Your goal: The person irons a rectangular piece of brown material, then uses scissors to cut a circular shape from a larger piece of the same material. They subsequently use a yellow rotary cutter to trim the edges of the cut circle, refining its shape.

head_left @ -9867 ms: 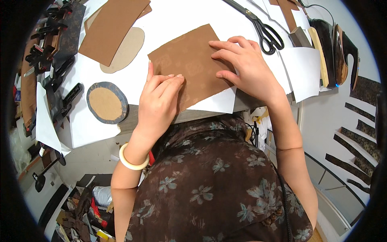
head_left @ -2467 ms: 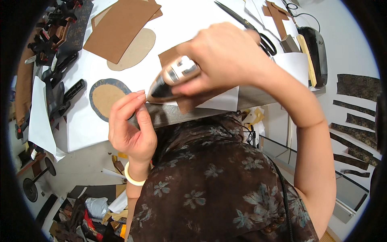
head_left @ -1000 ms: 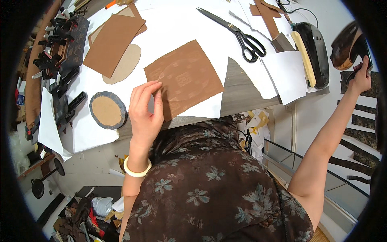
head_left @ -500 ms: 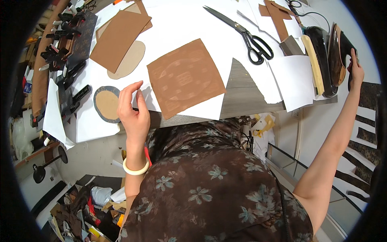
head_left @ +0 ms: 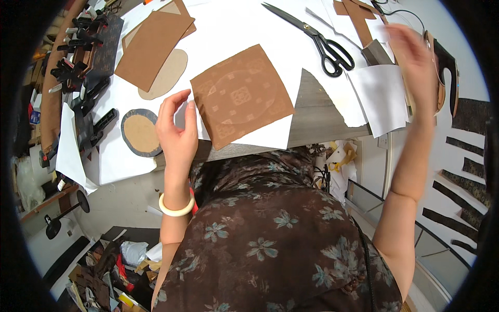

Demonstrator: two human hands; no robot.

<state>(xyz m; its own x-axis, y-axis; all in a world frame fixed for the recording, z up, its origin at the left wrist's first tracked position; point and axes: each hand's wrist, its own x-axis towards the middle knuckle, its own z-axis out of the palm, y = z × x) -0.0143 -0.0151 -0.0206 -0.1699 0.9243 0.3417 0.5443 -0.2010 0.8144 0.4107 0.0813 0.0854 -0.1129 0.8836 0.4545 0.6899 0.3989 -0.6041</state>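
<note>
A square piece of brown leather lies on white paper near the table's front edge, with a faint round outline and pale patterned marks. Just left of it, my left hand hovers with fingers loosely curved and thumb apart, holding nothing. Over the right end of the table is my right hand, blurred by motion, its fingers stretched out and nothing seen in them. To its right stands an iron-like tool with a black handle, partly hidden by the hand. A round tan piece with a dark rim lies beside my left hand.
Large black-handled scissors lie at the back right, near a small grey block and a loose white sheet. Brown leather pieces overlap at the back left. A rack of tools lines the left side.
My right hand has let go of the black handle and swung left, away from it. The marks on the leather square look clearer. My left hand has shifted slightly up and right.
</note>
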